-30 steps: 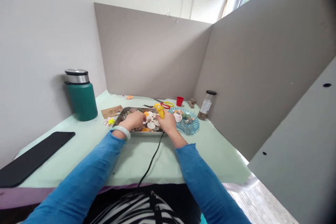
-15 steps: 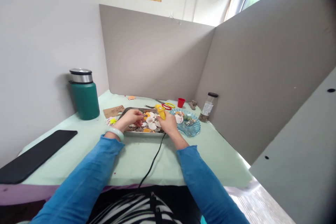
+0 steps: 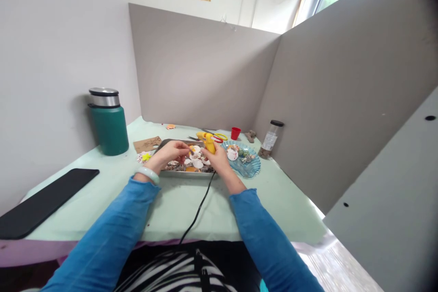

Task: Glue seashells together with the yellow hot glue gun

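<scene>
My right hand is wrapped round the handle of a yellow hot glue gun, whose front end points left. A black cord runs from below that hand towards my lap. My left hand is closed in a pinch on a small dark piece, too small to name, just left of the glue gun. Both hands are above a metal tray of white shells and brown and orange bits.
Right of the tray sits a blue shell-shaped dish with small pieces. Behind are scissors and a red cup. A jar stands right, a green bottle left, near a black mat. Grey panels enclose the table.
The glue gun has swung round so that its front end points left, towards the piece in my left hand. My left hand has shifted slightly to the right and up.
</scene>
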A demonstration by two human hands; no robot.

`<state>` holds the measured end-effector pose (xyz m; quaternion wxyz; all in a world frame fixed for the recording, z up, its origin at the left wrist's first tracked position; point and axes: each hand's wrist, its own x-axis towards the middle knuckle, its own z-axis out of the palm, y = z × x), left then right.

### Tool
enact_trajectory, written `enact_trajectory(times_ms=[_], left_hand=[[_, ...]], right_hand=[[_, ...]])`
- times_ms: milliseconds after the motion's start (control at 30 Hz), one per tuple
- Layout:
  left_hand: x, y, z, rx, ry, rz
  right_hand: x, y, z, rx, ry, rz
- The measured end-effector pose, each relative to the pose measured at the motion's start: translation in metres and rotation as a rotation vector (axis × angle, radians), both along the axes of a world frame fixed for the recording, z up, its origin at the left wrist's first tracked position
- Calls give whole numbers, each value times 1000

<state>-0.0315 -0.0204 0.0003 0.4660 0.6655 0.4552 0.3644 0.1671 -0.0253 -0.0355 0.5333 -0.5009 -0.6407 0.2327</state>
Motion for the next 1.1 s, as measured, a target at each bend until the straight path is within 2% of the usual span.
enact_trajectory(times_ms=[67,233,433,533,767,867,1000,1100], left_hand=[[-6,5,-1,80,194,110],[-13,12,-1,316,605,245],[-19,14,6,343,687,308],[-29,16,9,372,806,361],[-36,16,13,376,1169,206],[-35,14,16,402,1243,159],[-34,14,19,389,1346,15],[-29,16,16,392,1337,12]], right_hand=[[1,1,-1,-6,-13,-41],[2,0,-1,0,-77,-71],[1,-2,1,-9,-118,-79],[0,-2,1,-26,-122,-85],[-1,-4,4,-52,-154,-85],[-2,-4,3,-49,-161,-83],[-3,-1,0,-29,-162,-88],[-3,1,-2,-26,-160,-89]])
